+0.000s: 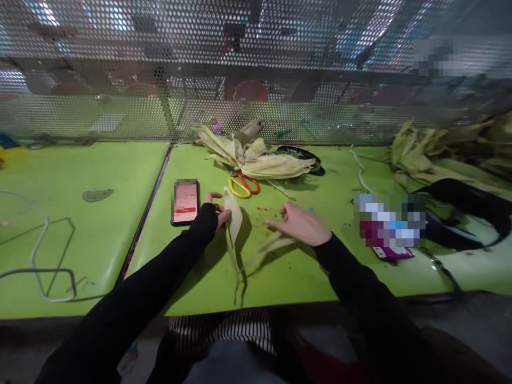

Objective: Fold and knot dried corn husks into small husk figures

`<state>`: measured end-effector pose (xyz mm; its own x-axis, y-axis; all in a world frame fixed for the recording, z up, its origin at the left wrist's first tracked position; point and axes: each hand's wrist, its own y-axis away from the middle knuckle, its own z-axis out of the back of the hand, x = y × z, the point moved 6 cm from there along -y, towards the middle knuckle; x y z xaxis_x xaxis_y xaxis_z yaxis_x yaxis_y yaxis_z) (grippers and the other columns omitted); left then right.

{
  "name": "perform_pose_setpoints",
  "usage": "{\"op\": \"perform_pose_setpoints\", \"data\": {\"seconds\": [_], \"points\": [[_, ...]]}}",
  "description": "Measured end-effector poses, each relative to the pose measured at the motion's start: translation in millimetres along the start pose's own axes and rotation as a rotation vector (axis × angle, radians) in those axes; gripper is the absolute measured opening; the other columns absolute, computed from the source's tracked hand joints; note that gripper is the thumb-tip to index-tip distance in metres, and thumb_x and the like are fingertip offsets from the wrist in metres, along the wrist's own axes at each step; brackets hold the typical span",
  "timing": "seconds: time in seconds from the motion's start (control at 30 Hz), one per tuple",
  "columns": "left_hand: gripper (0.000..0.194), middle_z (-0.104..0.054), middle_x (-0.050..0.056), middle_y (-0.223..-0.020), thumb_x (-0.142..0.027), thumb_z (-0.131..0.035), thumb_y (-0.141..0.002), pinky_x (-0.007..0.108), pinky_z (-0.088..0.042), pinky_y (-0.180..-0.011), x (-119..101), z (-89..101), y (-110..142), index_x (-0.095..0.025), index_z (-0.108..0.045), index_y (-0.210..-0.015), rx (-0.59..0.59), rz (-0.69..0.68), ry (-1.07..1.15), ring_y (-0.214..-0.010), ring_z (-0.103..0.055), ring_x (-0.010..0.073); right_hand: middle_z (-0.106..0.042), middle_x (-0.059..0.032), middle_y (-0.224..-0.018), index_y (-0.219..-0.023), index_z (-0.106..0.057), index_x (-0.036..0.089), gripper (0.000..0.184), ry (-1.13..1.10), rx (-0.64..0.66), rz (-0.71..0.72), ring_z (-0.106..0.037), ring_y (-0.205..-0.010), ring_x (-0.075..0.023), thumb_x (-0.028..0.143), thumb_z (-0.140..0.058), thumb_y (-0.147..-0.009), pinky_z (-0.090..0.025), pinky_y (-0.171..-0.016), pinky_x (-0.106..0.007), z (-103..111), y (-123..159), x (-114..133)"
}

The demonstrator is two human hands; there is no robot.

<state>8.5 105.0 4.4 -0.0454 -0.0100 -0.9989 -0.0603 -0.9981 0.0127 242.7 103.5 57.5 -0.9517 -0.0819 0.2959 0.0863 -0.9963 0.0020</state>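
Note:
A pale dried corn husk piece (233, 216) is pinched between the thumb and fingers of my left hand (214, 209), its narrow tail trailing toward the front edge. My right hand (303, 222) is a little to the right, its fingers curled and their tips blurred. A blurred husk strip (276, 245) runs out from under it and seems to be in its grip. Behind my hands lie scissors (244, 185) with one yellow and one red handle, their blades partly under a bunch of dried corn husks (260, 157).
A phone (185, 202) lies left of my left hand. On the right are a purple card holder (390, 248), a black strap (464, 213) and more husks (420, 152). A perforated metal screen (256, 80) borders the green table (296, 282). Bent wire (40, 269) rests at left.

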Motion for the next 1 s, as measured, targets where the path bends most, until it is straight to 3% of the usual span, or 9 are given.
{"op": "perform_pose_setpoints", "data": {"seconds": [0.1, 0.23, 0.3, 0.37, 0.43, 0.5, 0.6, 0.8, 1.0], "points": [[0.033, -0.05, -0.009, -0.064, -0.016, -0.065, -0.073, 0.019, -0.035, -0.048, -2, -0.7, 1, -0.019, -0.044, -0.097, -0.03, -0.042, -0.128, -0.046, -0.046, 0.0061, -0.062, -0.0035, -0.078, -0.084, -0.053, 0.021, 0.028, -0.125, 0.04, 0.032, -0.055, -0.062, -0.0169, 0.037, -0.07, -0.069, -0.043, -0.06, -0.031, -9, 7, -7], [0.008, -0.055, -0.004, -0.064, -0.015, -0.063, -0.075, 0.02, -0.035, -0.052, -5, -4.6, 1, -0.017, -0.057, -0.081, -0.002, -0.078, -0.193, -0.051, -0.044, 0.007, -0.062, -0.0055, -0.101, -0.096, -0.052, 0.023, 0.025, -0.67, 0.081, 0.134, -0.06, -0.08, -0.0168, 0.028, -0.063, -0.074, -0.051, -0.075, -0.034, -1, 9, 10], [0.008, -0.058, -0.002, -0.064, -0.019, -0.064, -0.076, 0.021, -0.039, -0.054, 0, -8.2, 0, -0.016, -0.062, -0.084, 0.052, 0.002, -0.084, -0.052, -0.046, 0.0081, -0.061, -0.0046, -0.111, -0.097, -0.05, 0.025, 0.031, -0.968, 0.086, 0.188, -0.061, -0.09, -0.0174, 0.028, -0.068, -0.072, -0.052, -0.081, -0.034, 8, 7, 24], [0.021, -0.063, 0.0, -0.069, -0.023, -0.067, -0.074, 0.023, -0.045, -0.06, 5, -11.9, -1, -0.015, -0.064, -0.093, 0.101, 0.09, 0.063, -0.057, -0.054, 0.0096, -0.06, -0.0025, -0.116, -0.096, -0.048, 0.027, 0.037, -1.192, 0.078, 0.186, -0.061, -0.095, -0.0176, 0.026, -0.071, -0.067, -0.052, -0.082, -0.033, 11, 2, 35], [0.033, -0.069, 0.003, -0.081, -0.023, -0.071, -0.071, 0.026, -0.051, -0.07, 5, -16.5, -1, -0.016, -0.064, -0.102, 0.167, 0.134, 0.191, -0.068, -0.062, 0.0125, -0.062, -0.001, -0.116, -0.097, -0.048, 0.028, 0.039, -1.346, 0.102, 0.145, -0.061, -0.099, -0.0186, 0.024, -0.069, -0.065, -0.052, -0.083, -0.033, 4, -4, 46], [0.032, -0.072, 0.005, -0.092, -0.026, -0.072, -0.07, 0.028, -0.052, -0.078, -1, -19.8, 1, -0.018, -0.066, -0.101, 0.213, 0.152, 0.335, -0.081, -0.065, 0.0152, -0.064, -0.0002, -0.109, -0.1, -0.05, 0.029, 0.041, -1.455, 0.173, 0.095, -0.062, -0.1, -0.0193, 0.023, -0.068, -0.063, -0.053, -0.082, -0.033, -9, -8, 57], [0.029, -0.071, 0.007, -0.102, -0.039, -0.066, -0.079, 0.029, -0.052, -0.082, -12, -24.3, 6, -0.017, -0.069, -0.098, 0.261, 0.167, 0.513, -0.099, -0.065, 0.0197, -0.067, -0.0001, -0.1, -0.101, -0.053, 0.027, 0.041, -1.531, 0.255, 0.015, -0.064, -0.093, -0.0185, 0.02, -0.067, -0.063, -0.053, -0.079, -0.032, -27, -9, 66], [0.038, -0.073, 0.007, -0.088, -0.038, -0.078, -0.071, 0.03, -0.054, -0.08, -16, -25.4, 6, -0.015, -0.07, -0.1, 0.227, 0.139, 0.406, -0.083, -0.069, 0.0195, -0.067, -0.0021, -0.101, -0.105, -0.058, 0.024, 0.036, -1.482, 0.261, -0.033, -0.064, -0.091, -0.0176, 0.029, -0.071, -0.071, -0.053, -0.079, -0.03, -40, -7, 69], [0.045, -0.073, 0.008, -0.084, -0.038, -0.077, -0.073, 0.029, -0.055, -0.069, -8, -16.5, 3, -0.011, -0.068, -0.107, 0.26, 0.167, 0.318, -0.07, -0.068, 0.0177, -0.059, 0.0018, -0.088, -0.09, -0.053, 0.023, 0.036, -1.196, 0.055, 0.064, -0.057, -0.073, -0.0129, 0.039, -0.077, -0.068, -0.049, -0.07, -0.028, -38, -10, 58]]}}
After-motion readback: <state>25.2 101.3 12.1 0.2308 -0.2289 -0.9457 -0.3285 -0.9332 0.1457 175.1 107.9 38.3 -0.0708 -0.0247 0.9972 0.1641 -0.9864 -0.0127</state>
